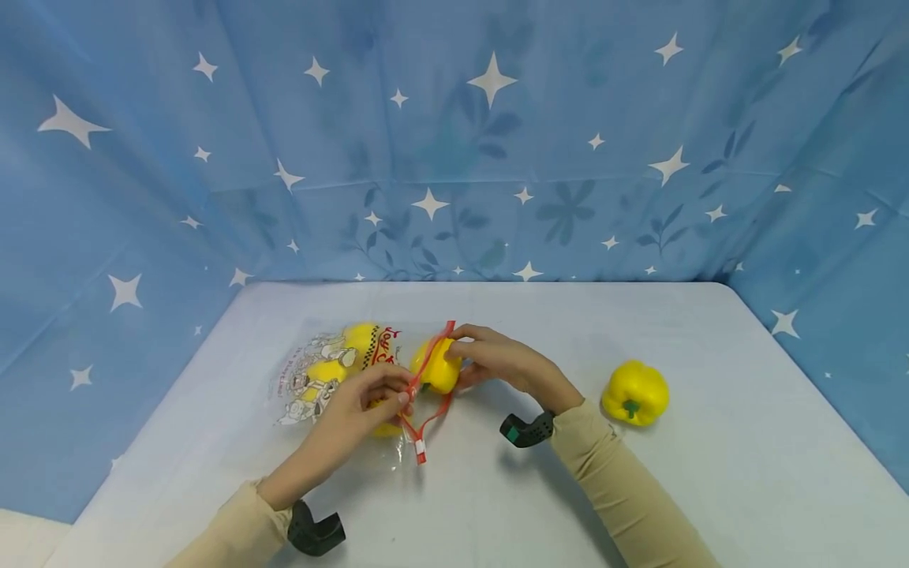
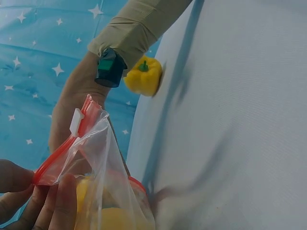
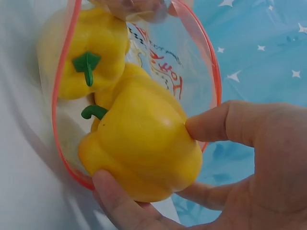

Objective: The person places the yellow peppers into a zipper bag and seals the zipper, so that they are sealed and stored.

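A clear zip bag (image 1: 284, 394) with a red zip edge and printed cartoon figures lies on the table, with several yellow bell peppers inside. My left hand (image 1: 355, 406) pinches the bag's red edge near its mouth; in the left wrist view the fingers (image 2: 64, 201) grip it below the white slider (image 2: 76, 122). My right hand (image 1: 504, 359) holds a yellow bell pepper (image 3: 144, 139) with a green stem at the open mouth, thumb and fingers around its sides. Behind it, another yellow pepper (image 3: 91, 52) shows within the bag.
One more yellow bell pepper (image 1: 635, 393) stands on the white table (image 1: 746, 473), to the right of my right forearm. A blue curtain (image 1: 454, 142) with white stars hangs behind the table's far edge. Each wrist wears a black camera mount (image 1: 527, 430).
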`<state>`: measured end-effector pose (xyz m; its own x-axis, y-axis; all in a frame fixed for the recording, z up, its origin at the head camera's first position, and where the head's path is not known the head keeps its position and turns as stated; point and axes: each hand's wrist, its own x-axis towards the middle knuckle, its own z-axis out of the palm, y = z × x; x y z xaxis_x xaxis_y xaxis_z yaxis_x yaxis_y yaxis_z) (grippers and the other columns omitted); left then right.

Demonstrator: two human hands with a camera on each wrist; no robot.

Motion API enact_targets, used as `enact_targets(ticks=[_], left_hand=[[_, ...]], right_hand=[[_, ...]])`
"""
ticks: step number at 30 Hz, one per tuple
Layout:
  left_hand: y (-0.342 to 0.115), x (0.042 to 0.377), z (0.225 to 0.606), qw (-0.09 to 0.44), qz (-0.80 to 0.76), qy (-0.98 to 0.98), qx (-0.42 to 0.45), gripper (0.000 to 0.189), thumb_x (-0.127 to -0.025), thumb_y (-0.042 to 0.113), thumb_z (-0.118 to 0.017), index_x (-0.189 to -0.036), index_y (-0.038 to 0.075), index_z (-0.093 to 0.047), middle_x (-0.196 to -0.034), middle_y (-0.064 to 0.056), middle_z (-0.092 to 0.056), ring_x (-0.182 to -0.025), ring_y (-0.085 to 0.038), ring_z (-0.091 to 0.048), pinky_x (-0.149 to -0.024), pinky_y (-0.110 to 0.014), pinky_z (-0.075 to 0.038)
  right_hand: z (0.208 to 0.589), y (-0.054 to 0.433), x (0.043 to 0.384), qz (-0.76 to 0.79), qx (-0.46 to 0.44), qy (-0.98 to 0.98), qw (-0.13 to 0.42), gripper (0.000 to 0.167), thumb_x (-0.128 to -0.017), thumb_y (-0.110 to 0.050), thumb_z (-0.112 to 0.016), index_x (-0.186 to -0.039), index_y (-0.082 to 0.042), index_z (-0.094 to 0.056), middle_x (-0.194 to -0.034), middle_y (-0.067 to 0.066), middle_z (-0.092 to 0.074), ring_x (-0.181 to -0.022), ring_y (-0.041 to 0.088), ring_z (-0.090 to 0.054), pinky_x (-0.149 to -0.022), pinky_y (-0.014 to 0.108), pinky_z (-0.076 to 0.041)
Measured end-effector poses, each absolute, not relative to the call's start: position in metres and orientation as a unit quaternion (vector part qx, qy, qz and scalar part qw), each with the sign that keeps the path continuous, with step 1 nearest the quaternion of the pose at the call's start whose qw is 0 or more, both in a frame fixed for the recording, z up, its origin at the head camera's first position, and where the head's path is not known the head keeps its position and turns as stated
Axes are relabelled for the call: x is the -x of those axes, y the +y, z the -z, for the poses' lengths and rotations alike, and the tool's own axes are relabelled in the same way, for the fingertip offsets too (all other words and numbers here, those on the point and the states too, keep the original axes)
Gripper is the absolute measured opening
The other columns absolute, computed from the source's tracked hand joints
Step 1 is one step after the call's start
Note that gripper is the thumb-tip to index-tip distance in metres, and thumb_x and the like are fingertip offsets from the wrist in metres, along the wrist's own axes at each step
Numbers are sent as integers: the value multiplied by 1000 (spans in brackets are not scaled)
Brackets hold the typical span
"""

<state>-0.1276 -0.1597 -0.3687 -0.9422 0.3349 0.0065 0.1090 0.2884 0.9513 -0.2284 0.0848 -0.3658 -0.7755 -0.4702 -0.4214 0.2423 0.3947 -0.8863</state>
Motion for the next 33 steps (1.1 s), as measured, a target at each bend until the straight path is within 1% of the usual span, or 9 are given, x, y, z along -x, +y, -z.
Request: enact_targets(ticks=[7, 9, 13, 19, 22, 25, 27, 30, 33], left_hand=[[-160, 127, 370, 90, -584, 792, -150, 26, -103, 16, -67, -127, 7, -65, -119, -26, -67, -100, -21, -67, -82, -27, -64], [-159, 127, 371, 88, -588, 789, -153, 26, -103, 16, -67, -127, 6, -65, -119, -27, -66, -99, -19, -68, -82, -27, -65], [-158, 127, 373, 83, -591, 787, -159, 26, -102, 16, -67, -126, 6, -65, -117, -28, -67, -98, -17, -69, -81, -28, -65], [-157, 125, 375, 81, -589, 789, -156, 27, -102, 15, -68, -127, 5, -65, -116, -28, -66, -98, -17, -68, -81, -28, -65], [-158, 125, 375, 82, -588, 789, -157, 28, -102, 15, -67, -128, 3, -64, -116, -28, -67, -98, -18, -68, -82, -28, -65], [-158, 126, 375, 81, -586, 790, -159, 29, -103, 15, -67, -128, 2, -64, -116, -28, -67, -98, -18, -68, -82, -28, -65], [-158, 126, 374, 80, -586, 791, -160, 28, -103, 16, -67, -127, 3, -64, -116, -27, -67, -98, -18, -69, -82, -28, -65], [-157, 126, 374, 82, -585, 791, -158, 27, -102, 15, -67, -127, 4, -65, -116, -27, -67, -97, -18, -69, -82, -28, -65], [-157, 126, 374, 86, -587, 790, -153, 26, -102, 13, -67, -127, 5, -65, -117, -27, -67, -96, -18, -69, -81, -28, -65]], right_hand=[[366, 76, 224, 556, 52, 766, 317, 56, -98, -31, -61, -147, -8, -46, -134, 17, -63, -96, 27, -75, -99, 37, -61], [368, 72, 223, 566, 37, 762, 313, 57, -99, -31, -62, -148, -7, -45, -133, 17, -62, -97, 26, -74, -101, 39, -61], [373, 62, 219, 581, 7, 756, 301, 57, -100, -30, -61, -147, -3, -42, -129, 19, -64, -102, 26, -75, -109, 43, -56], [382, 46, 213, 615, -28, 740, 270, 62, -98, -24, -64, -145, 4, -35, -118, 21, -67, -103, 26, -75, -107, 42, -58], [386, 40, 210, 628, -38, 734, 257, 60, -98, -23, -63, -144, 5, -35, -122, 21, -66, -104, 26, -74, -110, 44, -55], [387, 38, 208, 628, -29, 737, 247, 53, -100, -21, -59, -141, 5, -37, -131, 21, -61, -108, 26, -73, -115, 47, -51], [387, 37, 208, 629, -21, 738, 243, 49, -101, -19, -57, -139, 5, -38, -135, 21, -57, -111, 27, -72, -116, 48, -50], [388, 38, 207, 629, -14, 738, 244, 47, -102, -18, -55, -140, 5, -37, -136, 23, -57, -115, 29, -72, -118, 49, -48], [387, 40, 207, 624, -9, 738, 254, 51, -102, -20, -57, -142, 3, -36, -135, 22, -60, -116, 29, -72, -118, 48, -48]])
